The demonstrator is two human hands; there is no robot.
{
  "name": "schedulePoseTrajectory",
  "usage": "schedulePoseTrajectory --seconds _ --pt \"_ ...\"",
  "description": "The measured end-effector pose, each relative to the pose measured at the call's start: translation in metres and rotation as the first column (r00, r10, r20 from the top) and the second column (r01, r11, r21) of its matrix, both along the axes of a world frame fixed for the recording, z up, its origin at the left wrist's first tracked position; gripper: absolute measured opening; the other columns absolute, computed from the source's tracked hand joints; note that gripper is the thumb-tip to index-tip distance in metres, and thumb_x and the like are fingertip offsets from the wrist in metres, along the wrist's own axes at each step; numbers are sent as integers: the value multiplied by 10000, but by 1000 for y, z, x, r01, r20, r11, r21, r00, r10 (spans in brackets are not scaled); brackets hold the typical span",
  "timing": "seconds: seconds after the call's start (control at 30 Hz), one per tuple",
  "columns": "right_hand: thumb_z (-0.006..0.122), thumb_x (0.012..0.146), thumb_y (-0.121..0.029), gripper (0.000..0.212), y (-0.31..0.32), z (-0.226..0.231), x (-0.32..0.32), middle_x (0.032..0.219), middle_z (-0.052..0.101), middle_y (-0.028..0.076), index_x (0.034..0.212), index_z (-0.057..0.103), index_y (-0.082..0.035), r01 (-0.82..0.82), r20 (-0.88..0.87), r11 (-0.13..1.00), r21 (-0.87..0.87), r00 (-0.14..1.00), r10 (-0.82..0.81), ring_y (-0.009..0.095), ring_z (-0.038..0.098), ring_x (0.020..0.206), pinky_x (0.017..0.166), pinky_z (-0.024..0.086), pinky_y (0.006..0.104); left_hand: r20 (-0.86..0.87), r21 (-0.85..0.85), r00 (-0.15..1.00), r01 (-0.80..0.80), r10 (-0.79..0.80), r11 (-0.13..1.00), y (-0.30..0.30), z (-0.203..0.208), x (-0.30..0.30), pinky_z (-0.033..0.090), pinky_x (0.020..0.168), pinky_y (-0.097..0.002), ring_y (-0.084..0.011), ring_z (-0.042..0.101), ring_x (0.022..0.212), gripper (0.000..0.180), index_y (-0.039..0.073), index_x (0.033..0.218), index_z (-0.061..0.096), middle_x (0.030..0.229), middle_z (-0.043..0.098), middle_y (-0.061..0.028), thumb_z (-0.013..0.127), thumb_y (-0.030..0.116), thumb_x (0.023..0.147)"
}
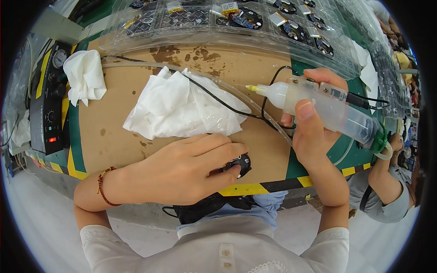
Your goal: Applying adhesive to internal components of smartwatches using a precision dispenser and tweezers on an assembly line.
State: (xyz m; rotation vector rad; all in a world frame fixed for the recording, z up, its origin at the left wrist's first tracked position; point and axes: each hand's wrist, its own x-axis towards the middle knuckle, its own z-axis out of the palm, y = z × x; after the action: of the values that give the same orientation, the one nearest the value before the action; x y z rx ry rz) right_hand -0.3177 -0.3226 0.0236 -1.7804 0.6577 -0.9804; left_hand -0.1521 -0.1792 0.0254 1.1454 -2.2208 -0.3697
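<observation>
The syringe (349,119) is translucent white with a yellow tip (257,89) and a green cap (379,138); the small device (244,165) is black, the wipes (182,107) plain white. The board (114,150) is brown with dark blotches (166,54), the surface (295,170) green with yellow-and-black stripes (273,186).

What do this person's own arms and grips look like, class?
The left sleeve and right sleeve are short and white, with textured cuffs. A reddish-brown braided bracelet circles the left wrist. The left grip and right grip wear no gloves.
</observation>
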Motion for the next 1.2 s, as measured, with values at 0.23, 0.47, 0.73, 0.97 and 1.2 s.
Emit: schedulePoseTrajectory --seconds 0.23,0.47,0.73,0.97,1.2 --pt "633 722 -272 458 -4 0 -1 930 469 116 1042 453 2 -21 95 992 -126 995 33 144 488 718 612 408 261 -15 9 1000 -27 27 1000 3 -4 -1 515 709 -349 -304 581 828 256 -47 841 591 1047 568 -194 716 70 651" --pt "651 691 -280 413 -2 7 -11 820 367 44 946 439 -34 -150 172 963 225 979 112 118 398 627 575 340 249 -224 201 967 -80 125 976 4 3 -2 513 635 -323 -279 608 799 309 -15 823 490 1042 581 -209 741 -19 644" --pt "714 665 -340 477 13 6 -13 819 366 29 933 431 -64 -223 140 936 271 971 191 112 384 623 573 339 247 -296 333 934 -97 201 938 5 4 1 524 614 -297 -286 631 853 402 12 925 425 1044 593 -225 734 -34 673" --pt "696 694 -387 468 8 12 -11 892 419 37 934 455 -65 -361 -48 928 85 929 366 141 396 753 643 422 274 -320 299 928 -94 192 950 4 1 0 532 648 -315 -298 633 867 469 3 1010 412 1045 593 -227 731 -40 669" --pt "705 647 -167 351 1 -7 0 860 539 99 908 547 6 -357 127 912 -201 914 386 145 468 593 494 361 263 -325 313 921 -110 215 943 5 1 -1 521 622 -327 -302 621 827 488 -2 1048 412 1047 578 -190 702 -53 659"
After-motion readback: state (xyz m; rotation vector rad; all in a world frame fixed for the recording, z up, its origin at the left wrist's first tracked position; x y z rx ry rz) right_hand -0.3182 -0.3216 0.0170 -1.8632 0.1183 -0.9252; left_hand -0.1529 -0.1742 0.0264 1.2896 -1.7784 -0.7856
